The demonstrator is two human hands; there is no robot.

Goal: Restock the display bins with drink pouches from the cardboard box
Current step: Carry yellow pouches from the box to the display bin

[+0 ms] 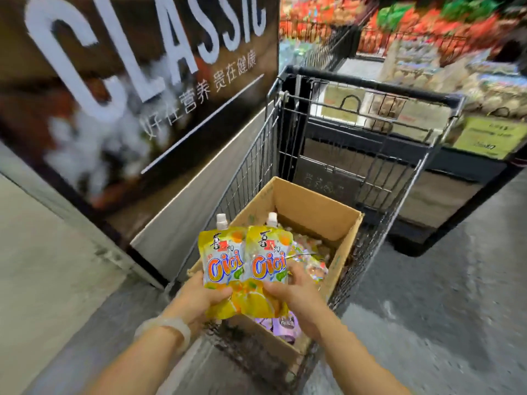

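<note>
**Lifting two pouches clear of the box**

Standing against a big dark sign panel (137, 89) on the left, the wire cart (356, 155) takes up the middle of the view, with blurred shelves of packaged goods (445, 38) beyond its far end. The cardboard box (310, 212) sits open in the near end of the cart's basket, its near corner by the person's wrists. More pouches lie loose in the bottom of the box, a purple one (282, 323) showing at its near edge.

Above the box's near left edge, two yellow drink pouches stand upright side by side, caps up and slightly overlapped. The left hand (205, 297) grips the lower part of the left pouch (221, 260), thumb across its front. The right hand (296, 292) grips the right pouch (268, 263) the same way, fingers curled round its edge.

The step in hand looks like the pick-up: both pouches are out of the box but not yet anywhere near a bin. No display bin can be made out for certain here. The next move likely calls for turning from the cart toward the bins, keeping both grips firm and the pouches upright.
</note>
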